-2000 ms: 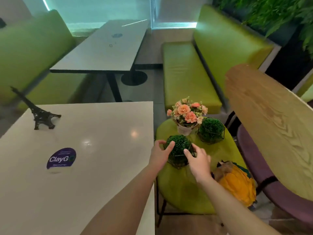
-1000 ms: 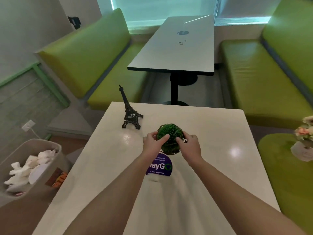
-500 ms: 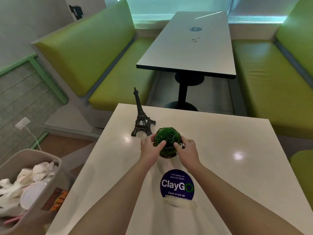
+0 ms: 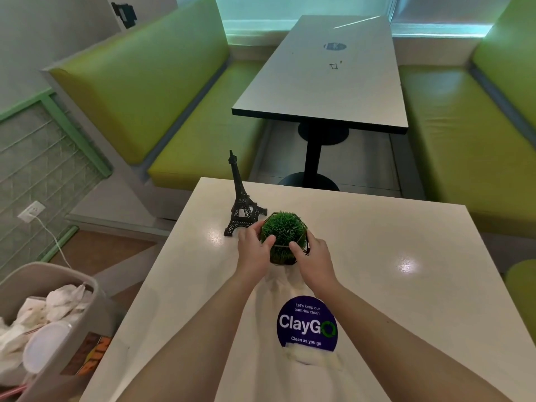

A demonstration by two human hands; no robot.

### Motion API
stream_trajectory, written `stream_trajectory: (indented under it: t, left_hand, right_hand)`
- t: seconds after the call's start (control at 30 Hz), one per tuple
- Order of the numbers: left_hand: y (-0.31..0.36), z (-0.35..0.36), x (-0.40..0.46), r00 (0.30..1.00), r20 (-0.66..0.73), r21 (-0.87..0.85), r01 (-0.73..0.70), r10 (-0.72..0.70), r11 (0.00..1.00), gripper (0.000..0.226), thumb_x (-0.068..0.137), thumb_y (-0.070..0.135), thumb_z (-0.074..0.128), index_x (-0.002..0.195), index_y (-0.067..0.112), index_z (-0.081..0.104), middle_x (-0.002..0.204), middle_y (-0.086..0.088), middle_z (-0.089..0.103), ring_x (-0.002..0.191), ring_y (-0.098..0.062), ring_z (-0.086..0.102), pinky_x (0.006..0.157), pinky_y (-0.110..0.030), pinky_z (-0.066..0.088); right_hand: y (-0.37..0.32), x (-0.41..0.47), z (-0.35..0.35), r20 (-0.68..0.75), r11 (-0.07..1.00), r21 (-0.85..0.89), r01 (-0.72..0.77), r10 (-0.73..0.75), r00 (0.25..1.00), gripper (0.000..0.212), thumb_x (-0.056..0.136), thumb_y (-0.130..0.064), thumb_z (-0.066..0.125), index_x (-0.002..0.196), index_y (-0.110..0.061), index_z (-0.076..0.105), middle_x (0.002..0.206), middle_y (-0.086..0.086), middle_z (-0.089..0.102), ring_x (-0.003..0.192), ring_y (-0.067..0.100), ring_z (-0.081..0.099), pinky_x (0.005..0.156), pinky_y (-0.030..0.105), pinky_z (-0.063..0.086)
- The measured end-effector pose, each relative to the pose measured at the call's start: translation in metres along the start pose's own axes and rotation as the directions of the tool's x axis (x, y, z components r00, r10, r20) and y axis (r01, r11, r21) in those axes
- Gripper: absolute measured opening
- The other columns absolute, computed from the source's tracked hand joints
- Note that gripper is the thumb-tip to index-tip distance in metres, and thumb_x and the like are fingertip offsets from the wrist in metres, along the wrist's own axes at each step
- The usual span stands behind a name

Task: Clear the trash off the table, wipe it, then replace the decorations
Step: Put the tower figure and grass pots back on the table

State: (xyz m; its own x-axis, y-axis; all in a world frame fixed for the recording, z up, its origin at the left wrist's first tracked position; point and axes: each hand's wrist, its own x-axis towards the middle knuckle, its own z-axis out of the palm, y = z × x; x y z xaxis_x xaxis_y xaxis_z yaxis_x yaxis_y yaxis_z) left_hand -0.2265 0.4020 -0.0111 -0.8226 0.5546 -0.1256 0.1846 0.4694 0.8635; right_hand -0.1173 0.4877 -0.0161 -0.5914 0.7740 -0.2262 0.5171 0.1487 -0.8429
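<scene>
Both forearms extended forward, left hand and right hand cupped inward, fingers curled

The desk is smooth, glossy off-white; the tower figurine looks like dark matt metal; the grass ball is bristly plastic in thin wire.

This was a workplace pantry or small café seating area. Lime-green padded booth benches flanked a far grey rectangular pedestal table, and the near cream-white square table carried a round purple sticker reading "Let's keep our pantries clean – ClayGo – Clean as you go". At the near left stood a beige plastic bin holding crumpled white napkins.
</scene>
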Motion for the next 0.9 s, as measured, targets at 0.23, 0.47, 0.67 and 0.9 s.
stream_trajectory:
  t: [0.23,0.47,0.67,0.9]
  left_hand:
    - [0.003,-0.002,0.000,1.000,0.007,0.076,0.016,-0.016,0.997,0.047,0.098,0.022,0.057,0.142,0.016,0.044,0.131,-0.007,0.038,0.125,-0.022,0.044,0.109,-0.035,0.037]
    - [0.025,-0.005,-0.022,0.998,-0.055,0.211,-0.026,0.039,0.977,0.051,0.099,0.031,0.053,0.147,0.020,0.041,0.142,-0.008,0.039,0.136,-0.022,0.030,0.110,-0.034,0.028]
    - [0.064,0.019,-0.060,0.991,0.010,0.262,-0.132,0.134,0.956,0.041,0.100,0.035,0.051,0.139,0.026,0.048,0.140,-0.002,0.042,0.133,-0.019,0.030,0.109,-0.036,0.030]
    - [0.106,0.083,-0.106,0.933,0.252,0.158,-0.303,0.258,0.940,0.032,0.101,0.037,0.048,0.131,0.030,0.056,0.130,0.006,0.056,0.123,-0.014,0.047,0.101,-0.033,0.041]
  right_hand:
    - [-0.003,-0.002,-0.004,0.022,1.000,-0.015,0.000,0.000,1.000,0.054,0.099,-0.037,0.052,0.149,-0.020,0.038,0.133,0.008,0.047,0.126,0.023,0.047,0.104,0.035,0.041]
    - [-0.003,-0.012,-0.038,0.043,1.000,-0.018,-0.010,0.010,0.999,0.054,0.101,-0.035,0.050,0.151,-0.018,0.036,0.151,0.007,0.039,0.136,0.022,0.042,0.110,0.038,0.037]
    - [0.006,-0.040,-0.095,-0.010,0.999,-0.049,-0.005,0.005,1.000,0.046,0.101,-0.035,0.049,0.144,-0.020,0.046,0.148,0.004,0.045,0.132,0.021,0.045,0.100,0.031,0.038]
    - [0.043,-0.085,-0.181,-0.100,0.998,-0.037,-0.047,0.043,0.994,0.038,0.101,-0.033,0.050,0.137,-0.021,0.054,0.145,0.002,0.048,0.132,0.021,0.045,0.096,0.029,0.037]
